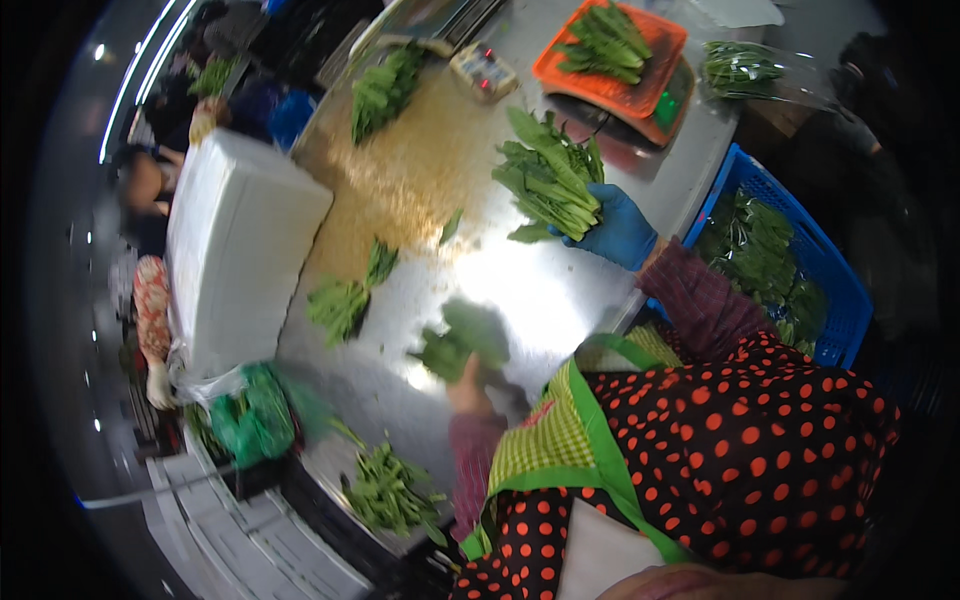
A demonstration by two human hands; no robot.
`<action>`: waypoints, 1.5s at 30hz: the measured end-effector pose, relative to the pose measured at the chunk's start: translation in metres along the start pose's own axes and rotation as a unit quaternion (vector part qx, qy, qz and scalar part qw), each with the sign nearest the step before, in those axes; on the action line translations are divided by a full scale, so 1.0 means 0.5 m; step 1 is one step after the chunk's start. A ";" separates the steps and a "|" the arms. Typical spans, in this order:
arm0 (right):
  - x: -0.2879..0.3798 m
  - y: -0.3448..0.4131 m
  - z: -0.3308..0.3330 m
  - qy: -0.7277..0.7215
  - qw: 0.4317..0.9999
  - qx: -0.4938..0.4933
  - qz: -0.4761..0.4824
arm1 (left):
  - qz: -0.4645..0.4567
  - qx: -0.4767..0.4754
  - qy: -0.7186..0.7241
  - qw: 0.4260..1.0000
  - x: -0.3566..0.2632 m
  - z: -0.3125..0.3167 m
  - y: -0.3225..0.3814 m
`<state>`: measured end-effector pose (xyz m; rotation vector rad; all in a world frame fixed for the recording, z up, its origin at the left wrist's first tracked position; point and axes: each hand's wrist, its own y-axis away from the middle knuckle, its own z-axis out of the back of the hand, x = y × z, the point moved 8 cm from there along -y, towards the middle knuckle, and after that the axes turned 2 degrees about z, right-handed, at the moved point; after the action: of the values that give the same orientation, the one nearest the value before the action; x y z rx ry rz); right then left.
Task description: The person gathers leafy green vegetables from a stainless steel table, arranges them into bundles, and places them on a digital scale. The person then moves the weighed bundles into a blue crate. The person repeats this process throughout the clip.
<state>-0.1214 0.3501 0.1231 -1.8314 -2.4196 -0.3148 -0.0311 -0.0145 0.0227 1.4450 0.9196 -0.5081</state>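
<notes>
My right hand (616, 229), in a blue glove, grips the stem end of a bunch of leafy greens (546, 169) above the steel table (405, 330). My bare left hand (470, 381) is blurred, with its fingers at blurred leafy greens (459, 337) that it appears to hold. Left of it, a smaller bunch of greens (337, 304) lies on the table. Beyond my right hand, an orange tray (660, 37) with more greens (606, 45) sits on a scale (675, 97) with a lit green display.
A white foam box (244, 247) stands at the left edge, near a green plastic bag (255, 420). Cut greens (390, 491) lie at the lower left. At right is a blue crate (817, 247) with bagged greens (765, 247). Another person (154, 300) is beyond the box.
</notes>
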 end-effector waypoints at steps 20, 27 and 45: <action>-0.275 0.027 -0.044 0.260 0.952 0.073 -0.147 | -0.428 -0.031 -0.209 0.879 -0.331 -0.216 0.148; -0.289 0.034 -0.020 0.121 0.972 0.041 -0.197 | -0.397 0.001 -0.223 0.890 -0.321 -0.227 0.135; -0.271 0.020 0.038 0.062 0.985 -0.088 -0.138 | -0.611 -0.053 -0.332 0.717 -0.322 -0.294 0.286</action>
<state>-0.0734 0.2293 0.0794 -1.4798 -2.6281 -0.6627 -0.0453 0.1067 0.2535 0.2427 1.1626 -1.7798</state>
